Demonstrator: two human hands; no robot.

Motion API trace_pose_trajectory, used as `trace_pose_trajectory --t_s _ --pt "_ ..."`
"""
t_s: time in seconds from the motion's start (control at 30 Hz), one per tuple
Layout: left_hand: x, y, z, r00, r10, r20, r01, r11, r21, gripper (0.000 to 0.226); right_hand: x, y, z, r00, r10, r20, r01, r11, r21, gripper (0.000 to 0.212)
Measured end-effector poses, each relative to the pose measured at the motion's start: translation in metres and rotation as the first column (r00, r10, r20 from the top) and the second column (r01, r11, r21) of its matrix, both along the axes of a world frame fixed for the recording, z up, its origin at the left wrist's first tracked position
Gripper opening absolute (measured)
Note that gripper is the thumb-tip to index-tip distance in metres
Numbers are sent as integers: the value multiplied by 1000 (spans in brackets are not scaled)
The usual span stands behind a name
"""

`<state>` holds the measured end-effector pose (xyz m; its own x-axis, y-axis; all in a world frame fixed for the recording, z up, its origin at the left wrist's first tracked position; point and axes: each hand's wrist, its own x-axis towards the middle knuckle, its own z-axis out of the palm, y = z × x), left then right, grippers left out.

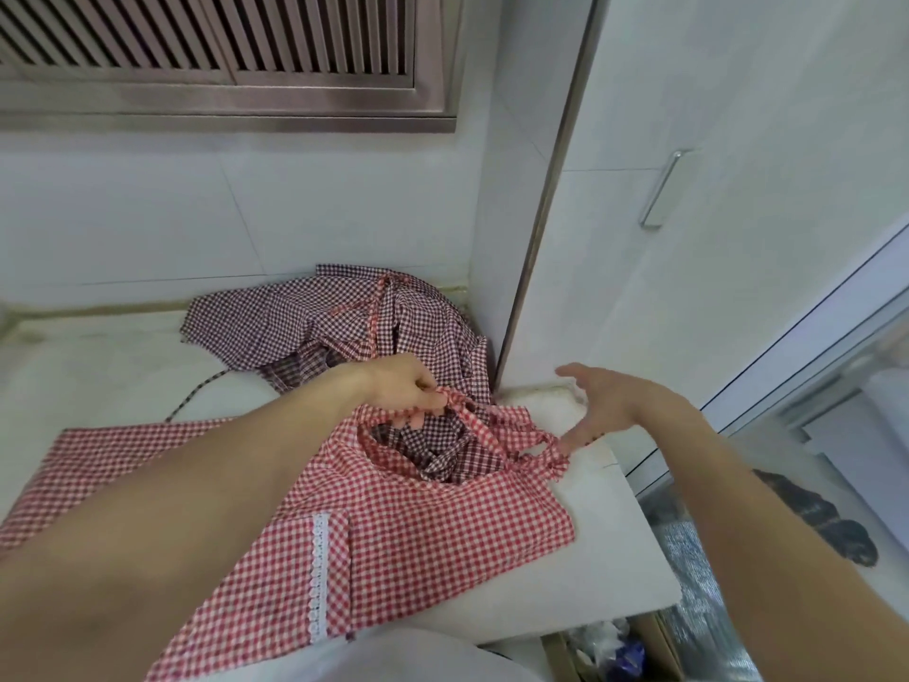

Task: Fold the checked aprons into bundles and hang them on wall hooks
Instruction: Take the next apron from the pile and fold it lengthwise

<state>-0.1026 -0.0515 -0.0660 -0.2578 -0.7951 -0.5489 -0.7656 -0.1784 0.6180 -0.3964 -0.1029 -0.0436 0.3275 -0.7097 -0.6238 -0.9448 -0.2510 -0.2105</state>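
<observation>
Left hand: the left hand (410,386) reaches in from the low left, its long bare arm lying across the red cloth. Its fingers are curled and pinch the red neck strap (472,411) at its far left end.
Right hand: the right hand (605,403) comes in from the right with the palm turned to the left. Its fingers are spread and mostly straight. The fingertips (570,443) touch the right end of the strap, where the cloth is bunched up. I cannot tell if they pinch it.
Red apron: the red checked apron (418,524) lies flat on the white counter (615,558), from the left edge to near the right edge. A white lace strip (319,573) runs down it near the front edge.
Dark apron: the dark checked apron (344,317) sits in a crumpled heap at the back right corner of the counter, against the wall. Part of it shows through the neck loop of the red one.
Edges: the counter stops just right of the red apron. The front edge is close to the person.
Open room: bare counter shows at the back left and at the front right corner.
Right side: a tall white cabinet door (738,214) with a metal handle (661,189) stands close to the right hand.
Above: a metal vent (221,56) hangs over the back wall.
</observation>
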Motion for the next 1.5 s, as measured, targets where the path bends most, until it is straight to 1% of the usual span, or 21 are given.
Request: trace_pose_trajectory --t_s 0.07,0.13,0.23,0.3,0.37,0.4,0.47,0.53,0.63,0.7,0.8,0.97,1.03,1.1,1.17,1.23,1.27,1.3,1.37,1.43,1.5 --pt "-4 1 -1 991 39 -126 -41 999 -14 25 28 12 -9 964 87 252 -66 994 -91 112" --pt "-8 1 -1 980 67 -190 -75 997 -35 30 57 26 -25 869 135 476 -60 984 -168 94" --pt "-8 4 -3 983 63 -171 -85 989 -122 36 88 39 -48 770 138 623 9 974 -228 60" --pt "-4 7 -5 986 51 -162 -79 981 -177 34 94 37 -56 697 2 717 116 987 -116 33" --pt "2 11 -6 986 64 -157 -95 975 -202 30 91 31 -57 635 -112 764 149 989 21 20" --pt "6 12 -7 983 76 -165 -111 972 -208 28 88 26 -55 650 -120 750 125 991 50 18" --pt "11 14 -8 976 96 -195 -139 965 -221 24 79 15 -52 721 -98 686 43 994 98 18" --pt "14 14 -10 967 122 -223 -173 959 -224 21 66 4 -49 787 -66 614 7 995 97 19" --pt "21 10 -9 965 150 -217 -204 946 -252 23 44 -6 -43 794 43 607 49 990 -135 20" --pt "24 8 -8 981 121 -149 -162 939 -302 30 31 -6 -39 786 109 608 25 978 -208 19" --pt "21 6 -10 988 113 -103 -140 936 -323 32 23 -2 -39 852 186 489 -74 968 -238 22" --pt "10 1 -11 982 143 -122 -179 910 -374 37 12 -2 -46 891 109 441 -8 975 -224 11" --pt "10 1 -11 979 161 -129 -196 916 -350 35 10 2 -45 871 50 490 46 982 -184 10" --pt "10 2 -12 978 168 -126 -199 931 -306 30 9 5 -45 831 47 554 108 964 -243 3" --pt "9 2 -12 976 169 -134 -201 940 -276 27 10 6 -40 769 -23 639 223 946 -234 7" --pt "8 1 -12 973 181 -144 -214 940 -265 26 13 8 -29 674 -144 725 304 948 -95 11" --pt "7 0 -11 971 192 -143 -225 936 -269 26 13 7 -23 643 -197 740 304 953 -10 14" --pt "7 -1 -10 967 206 -146 -240 932 -272 26 13 7 -18 644 -233 728 282 958 56 15" --pt "6 -2 -9 958 228 -171 -268 927 -263 26 12 5 -13 750 -205 629 201 976 78 14" --pt "7 -4 -10 958 224 -180 -266 928 -261 26 12 1 -17 888 -70 455 102 994 -48 15" --pt "9 -4 -10 958 203 -202 -253 931 -265 25 11 -3 -27 954 21 299 44 977 -209 15"
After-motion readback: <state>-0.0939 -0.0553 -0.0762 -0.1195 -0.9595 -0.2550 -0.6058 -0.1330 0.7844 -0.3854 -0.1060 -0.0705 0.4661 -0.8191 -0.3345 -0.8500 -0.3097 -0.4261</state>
